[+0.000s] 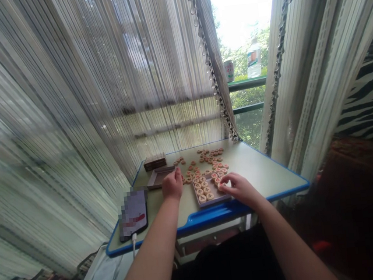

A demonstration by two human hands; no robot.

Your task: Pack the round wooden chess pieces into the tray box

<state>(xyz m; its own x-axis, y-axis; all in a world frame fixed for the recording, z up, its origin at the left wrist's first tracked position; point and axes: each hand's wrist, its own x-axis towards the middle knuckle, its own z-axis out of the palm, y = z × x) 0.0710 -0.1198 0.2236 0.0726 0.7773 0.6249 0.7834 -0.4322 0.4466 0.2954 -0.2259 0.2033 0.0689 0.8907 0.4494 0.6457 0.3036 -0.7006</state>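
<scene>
Round wooden xiangqi pieces (204, 184) with dark and red characters lie in rows in a shallow box (203, 203) near the table's front edge. At the box's right side is my right hand (240, 186), its thumb and fingers closed on a xiangqi piece (219, 187) over the box. My left hand (172, 184) is a closed fist, left of the box; whatever may be inside it is hidden. Behind both hands, loose xiangqi pieces (212, 159) are scattered on the table. A second shallow tray (159, 178) sits partly behind my left hand.
The pale table (262, 174) has a blue rim and a blue front groove (210, 217). A phone (133, 215) with a charging cable lies at the left edge. A patterned box (154, 161) stands at the back left. String curtains hang behind; a can (229, 70) and bottle (253, 58) stand by the window.
</scene>
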